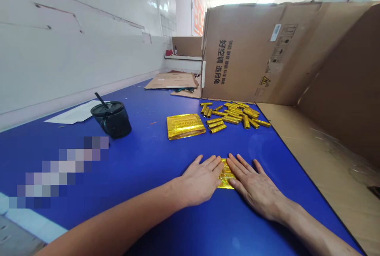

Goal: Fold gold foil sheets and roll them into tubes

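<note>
A shiny gold foil sheet or packet (226,182) lies flat on the blue table, partly covered by both hands. My left hand (203,179) rests palm down over its left side, fingers stretched out. From the right, my right hand (252,181) lies on its other edge with the fingers spread. Just beyond them is a neat stack of flat gold foil packets (185,126). Several small rolled gold foil tubes (233,115) are scattered to the right of that stack.
A dark lidded mug (114,119) with a handle sticking up stands at the left, beside white paper (74,112). A large cardboard box (243,54) borders the table's far right side. Flattened cardboard (170,81) lies at the back. A pixelated patch hides part of the left.
</note>
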A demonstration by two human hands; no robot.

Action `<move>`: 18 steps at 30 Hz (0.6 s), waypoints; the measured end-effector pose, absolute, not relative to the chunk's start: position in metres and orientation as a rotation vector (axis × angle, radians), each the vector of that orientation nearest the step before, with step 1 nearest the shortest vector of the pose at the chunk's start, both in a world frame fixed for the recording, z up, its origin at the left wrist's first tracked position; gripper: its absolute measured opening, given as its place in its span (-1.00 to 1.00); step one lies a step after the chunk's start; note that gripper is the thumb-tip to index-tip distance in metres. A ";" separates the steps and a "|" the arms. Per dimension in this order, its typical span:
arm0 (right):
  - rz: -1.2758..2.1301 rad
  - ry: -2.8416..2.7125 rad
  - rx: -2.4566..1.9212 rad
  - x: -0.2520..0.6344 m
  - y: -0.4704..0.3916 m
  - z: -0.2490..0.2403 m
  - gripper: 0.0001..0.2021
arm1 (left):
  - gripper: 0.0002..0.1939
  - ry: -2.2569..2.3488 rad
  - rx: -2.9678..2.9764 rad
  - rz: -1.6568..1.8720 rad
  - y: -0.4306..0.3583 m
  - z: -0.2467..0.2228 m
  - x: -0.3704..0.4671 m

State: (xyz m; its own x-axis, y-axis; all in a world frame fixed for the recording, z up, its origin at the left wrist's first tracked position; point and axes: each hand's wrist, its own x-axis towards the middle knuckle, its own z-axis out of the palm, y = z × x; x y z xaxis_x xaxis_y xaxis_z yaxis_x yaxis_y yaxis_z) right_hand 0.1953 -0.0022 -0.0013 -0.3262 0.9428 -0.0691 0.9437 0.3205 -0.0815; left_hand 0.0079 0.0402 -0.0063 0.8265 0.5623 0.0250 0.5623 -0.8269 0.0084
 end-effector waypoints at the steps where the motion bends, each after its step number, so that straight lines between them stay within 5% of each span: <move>1: -0.190 2.548 1.815 0.198 -0.001 -0.001 -0.47 | -0.52 0.913 3.001 0.041 0.041 -0.004 0.008; 18: -0.570 2.631 1.637 0.231 0.037 0.013 -0.57 | -0.36 0.814 3.016 0.232 0.007 0.006 0.004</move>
